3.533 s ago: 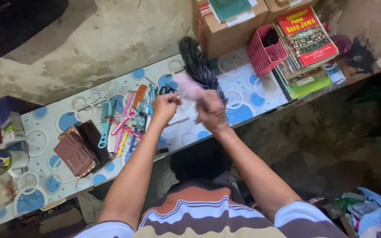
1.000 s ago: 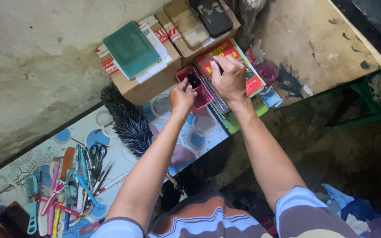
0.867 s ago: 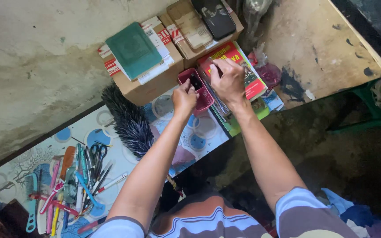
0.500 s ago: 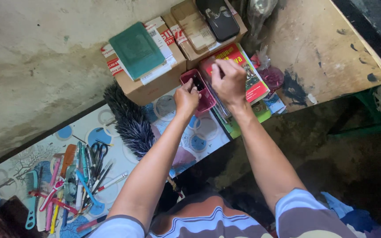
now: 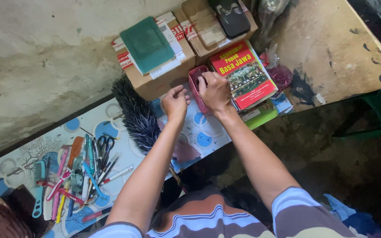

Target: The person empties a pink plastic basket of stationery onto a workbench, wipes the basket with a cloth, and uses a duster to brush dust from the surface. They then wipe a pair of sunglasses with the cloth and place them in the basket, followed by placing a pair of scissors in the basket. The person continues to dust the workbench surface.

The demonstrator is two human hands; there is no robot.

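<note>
A small pink plastic basket [image 5: 195, 81] stands on the patterned table between a cardboard box [image 5: 155, 81] and a stack of books topped by a red book [image 5: 243, 72]. My right hand [image 5: 216, 91] lies over the basket, with its fingers curled over the rim and down into it. What is inside the basket is hidden. My left hand [image 5: 176, 102] hovers just left of the basket above the table, fingers loosely apart and holding nothing. It is close to the tip of a black feather duster [image 5: 137, 117].
A green notebook [image 5: 146, 43] lies on the left box. A second box [image 5: 206, 31] carries a dark case [image 5: 232, 15]. Pens, scissors and combs [image 5: 82, 174] are piled at the left, with brown wallets [image 5: 9, 216] in the corner. A stained wooden board [image 5: 331, 44] is at the right.
My right hand has slid off the red book onto the pink basket. My left hand has drawn back from the basket toward me and to the left.
</note>
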